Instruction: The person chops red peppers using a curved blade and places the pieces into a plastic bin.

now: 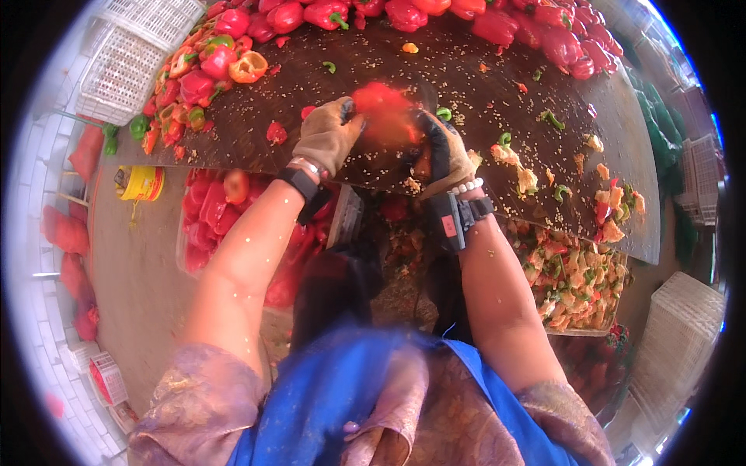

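Note:
Between my hands, just above the dark work table (361, 64), is a red bell pepper (382, 105), blurred by motion. My left hand (329, 134), in a tan and black work glove, grips the pepper's left side. Curled against its right side is my right hand (447, 148), in a similar glove. A blurred dark shape stands just above the right fingers; I cannot tell what it is. Seeds and pepper scraps are strewn over the table around both hands. A small red pepper piece (276, 133) lies left of my left hand.
Whole red peppers (405, 14) line the table's far edge. Cut peppers (198, 87) are heaped at left. Below the near edge are a crate of red peppers (204, 204) and a bin of cores (577, 285). A yellow bucket (143, 183) and white crates (119, 73) stand at left.

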### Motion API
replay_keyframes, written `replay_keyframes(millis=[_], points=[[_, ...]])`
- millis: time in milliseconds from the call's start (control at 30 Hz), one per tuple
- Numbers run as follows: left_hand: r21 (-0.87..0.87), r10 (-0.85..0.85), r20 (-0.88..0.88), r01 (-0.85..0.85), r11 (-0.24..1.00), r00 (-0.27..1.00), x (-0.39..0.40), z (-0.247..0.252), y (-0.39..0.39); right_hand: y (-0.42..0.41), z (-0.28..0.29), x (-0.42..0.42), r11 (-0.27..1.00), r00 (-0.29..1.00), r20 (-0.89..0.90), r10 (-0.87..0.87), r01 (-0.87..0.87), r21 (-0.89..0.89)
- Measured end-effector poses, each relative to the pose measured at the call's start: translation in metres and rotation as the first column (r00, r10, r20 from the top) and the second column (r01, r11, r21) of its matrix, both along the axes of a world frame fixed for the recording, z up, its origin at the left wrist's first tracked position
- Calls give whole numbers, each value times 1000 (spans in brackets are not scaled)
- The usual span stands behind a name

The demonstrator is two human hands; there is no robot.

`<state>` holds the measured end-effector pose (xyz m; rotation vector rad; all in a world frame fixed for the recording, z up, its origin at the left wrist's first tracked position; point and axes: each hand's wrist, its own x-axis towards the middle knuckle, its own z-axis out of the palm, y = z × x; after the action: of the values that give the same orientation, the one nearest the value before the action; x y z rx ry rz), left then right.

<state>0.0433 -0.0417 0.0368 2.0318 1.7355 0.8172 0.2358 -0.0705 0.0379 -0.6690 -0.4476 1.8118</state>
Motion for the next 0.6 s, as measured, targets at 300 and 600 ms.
replay_keyframes(millis=[300, 600], points=[[338, -504, -29, 483, 808, 863, 22, 13, -22, 15, -35, 2, 995, 991, 128, -48, 36, 92], [-68, -372, -490, 390, 918, 789, 28, 4, -16, 14, -37, -3, 893, 414, 800, -435, 84, 443]])
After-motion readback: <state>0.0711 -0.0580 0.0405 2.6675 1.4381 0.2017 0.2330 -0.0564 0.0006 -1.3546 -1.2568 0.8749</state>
